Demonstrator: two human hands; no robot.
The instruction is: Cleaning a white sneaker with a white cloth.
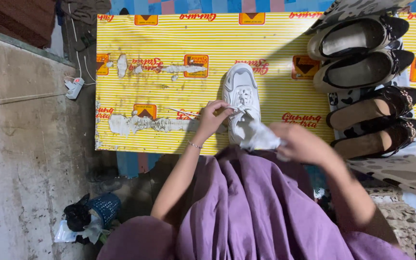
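White sneaker on yellow striped surface, centre, long axis running straight away from body, toe far, heel near. Left hand pinched narrow on laces at left side of sneaker, touching. Right hand blurred, closed around white cloth, cloth touching heel end. Both hands at near end of sneaker; left nearer the lace area. Dark and cream flats well apart, right.
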